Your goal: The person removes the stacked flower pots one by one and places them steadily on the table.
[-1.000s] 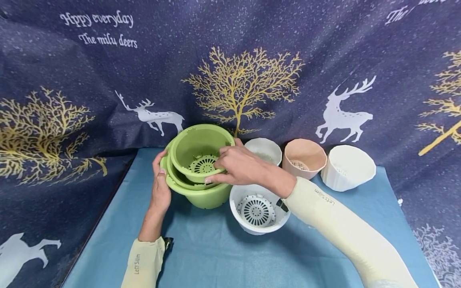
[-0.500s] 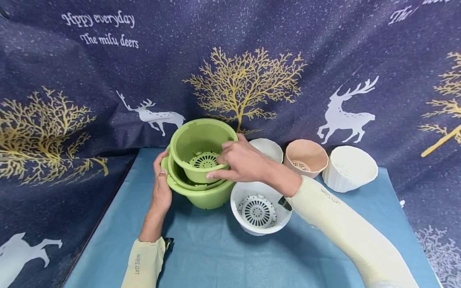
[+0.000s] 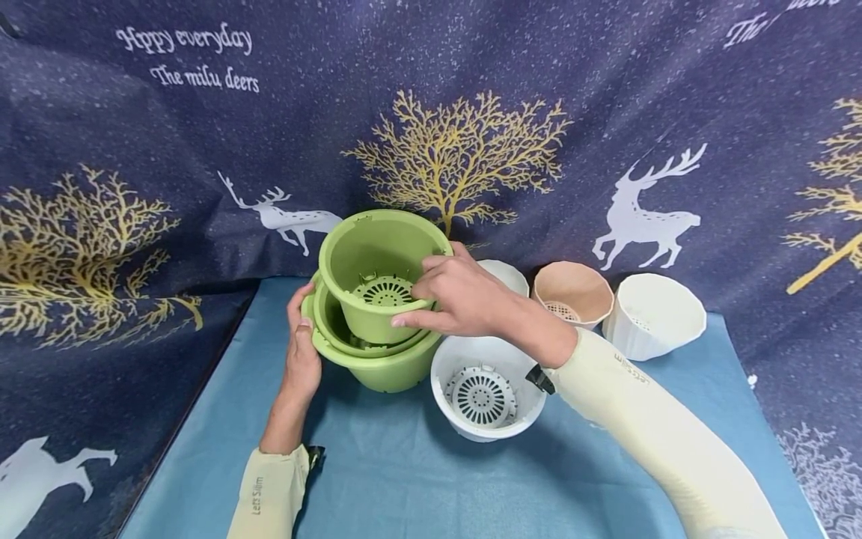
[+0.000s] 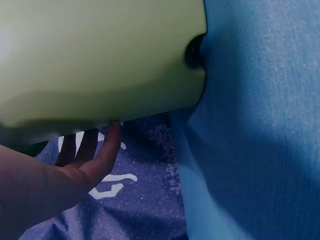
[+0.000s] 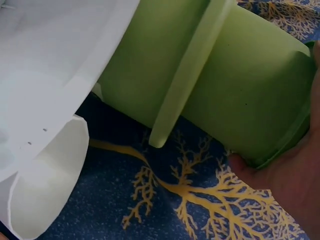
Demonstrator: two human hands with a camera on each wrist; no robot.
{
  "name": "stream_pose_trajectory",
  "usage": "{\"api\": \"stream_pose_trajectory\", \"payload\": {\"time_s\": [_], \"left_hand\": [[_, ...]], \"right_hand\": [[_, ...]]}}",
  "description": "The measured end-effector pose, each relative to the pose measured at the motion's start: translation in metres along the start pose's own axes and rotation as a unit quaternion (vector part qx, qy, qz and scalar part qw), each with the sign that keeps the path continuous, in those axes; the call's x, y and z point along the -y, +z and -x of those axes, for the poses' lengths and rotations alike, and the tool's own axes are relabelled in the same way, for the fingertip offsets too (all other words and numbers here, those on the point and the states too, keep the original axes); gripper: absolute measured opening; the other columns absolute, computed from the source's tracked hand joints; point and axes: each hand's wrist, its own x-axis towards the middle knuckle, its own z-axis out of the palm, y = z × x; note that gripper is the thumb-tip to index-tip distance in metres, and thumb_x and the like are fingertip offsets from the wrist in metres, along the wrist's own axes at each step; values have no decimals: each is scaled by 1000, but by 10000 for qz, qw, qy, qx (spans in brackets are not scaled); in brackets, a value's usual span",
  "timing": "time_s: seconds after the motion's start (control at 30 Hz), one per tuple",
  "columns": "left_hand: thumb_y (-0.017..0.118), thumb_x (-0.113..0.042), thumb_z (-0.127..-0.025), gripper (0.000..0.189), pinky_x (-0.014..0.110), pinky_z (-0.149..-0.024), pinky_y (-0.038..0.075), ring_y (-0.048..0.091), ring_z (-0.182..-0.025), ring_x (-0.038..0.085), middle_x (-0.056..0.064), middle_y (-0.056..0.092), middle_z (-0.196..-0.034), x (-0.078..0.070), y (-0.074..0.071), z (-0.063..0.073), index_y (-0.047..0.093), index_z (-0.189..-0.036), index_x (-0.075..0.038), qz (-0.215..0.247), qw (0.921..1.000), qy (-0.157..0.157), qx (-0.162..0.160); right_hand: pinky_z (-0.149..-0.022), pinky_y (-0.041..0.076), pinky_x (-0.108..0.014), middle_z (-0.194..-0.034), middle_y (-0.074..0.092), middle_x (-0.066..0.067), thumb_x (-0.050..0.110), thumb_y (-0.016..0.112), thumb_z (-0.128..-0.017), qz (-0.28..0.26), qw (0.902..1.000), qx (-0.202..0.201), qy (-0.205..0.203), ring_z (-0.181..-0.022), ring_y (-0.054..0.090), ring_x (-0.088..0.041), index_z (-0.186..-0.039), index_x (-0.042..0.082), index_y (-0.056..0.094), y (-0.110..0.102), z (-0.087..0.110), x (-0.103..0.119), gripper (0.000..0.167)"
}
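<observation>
My right hand (image 3: 461,296) pinches the near-right rim of a green flowerpot (image 3: 369,318) with a slotted base. This pot is raised partway out of other green pots, its lower part hidden inside them. Below it stands the larger outer green flowerpot (image 3: 387,374), with another rim showing inside. My left hand (image 3: 301,348) holds the outer pot's left rim, thumb on top. In the left wrist view, the left fingers (image 4: 107,150) lie against the green wall. The right wrist view shows the raised pot (image 5: 245,95) above the lower pot's rim (image 5: 187,75).
A white pot (image 3: 481,419) with a slotted base stands just right of the green stack. Behind it are a partly hidden whitish pot (image 3: 506,277), a pinkish pot (image 3: 572,288) and a white ribbed pot (image 3: 656,314). A patterned curtain (image 3: 498,60) hangs behind the blue-covered table (image 3: 377,479).
My right hand has lifted the inner green pot upward and slightly right, so more of its outer wall shows. My left hand has stayed on the outer pot's rim.
</observation>
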Motion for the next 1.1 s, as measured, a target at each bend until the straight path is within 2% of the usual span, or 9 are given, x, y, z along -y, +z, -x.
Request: {"api": "stream_pose_trajectory", "payload": {"time_s": [0.17,0.23,0.6,0.9,1.1], "left_hand": [[23,-18,-112,52,21,-116,30,40,-143,14,14,32,-166,1,-1,0,27,-163,-4,-33,9999,-118,-34],[23,-17,-112,52,21,-116,30,40,-144,13,14,33,-167,2,-1,0,27,-162,-4,-45,9999,-143,-41],[23,-18,-113,52,21,-117,28,37,-146,14,14,30,-168,-1,-1,-1,28,-162,-4,-48,9999,-138,-90],[22,-19,-111,53,21,-116,29,37,-145,15,17,29,-167,2,-1,-1,28,-162,-2,21,10000,-11,-69],[23,-17,-110,54,22,-117,26,35,-147,14,13,29,-168,2,-1,0,28,-162,-4,-169,9998,-67,-85]], "right_hand": [[-80,34,-48,-59,41,13,76,34,-102,-18,9998,-187,-30,-70,41,-13,-63,25,46,-6,2,0,66],[-82,35,-50,-59,41,13,78,29,-101,-12,9997,-232,-10,-71,41,-13,-63,24,46,-8,3,1,68],[-80,33,-47,-61,45,13,76,32,-102,-2,9990,-429,-78,-71,41,-14,-63,24,49,-18,5,4,67],[-83,32,-46,-60,45,13,72,39,-103,-160,9964,-808,-176,-71,40,-13,-62,23,46,-31,16,5,64],[-82,31,-45,-61,44,14,71,43,-103,-292,9961,-822,-130,-73,38,-11,-63,23,46,-41,23,10,62]]}}
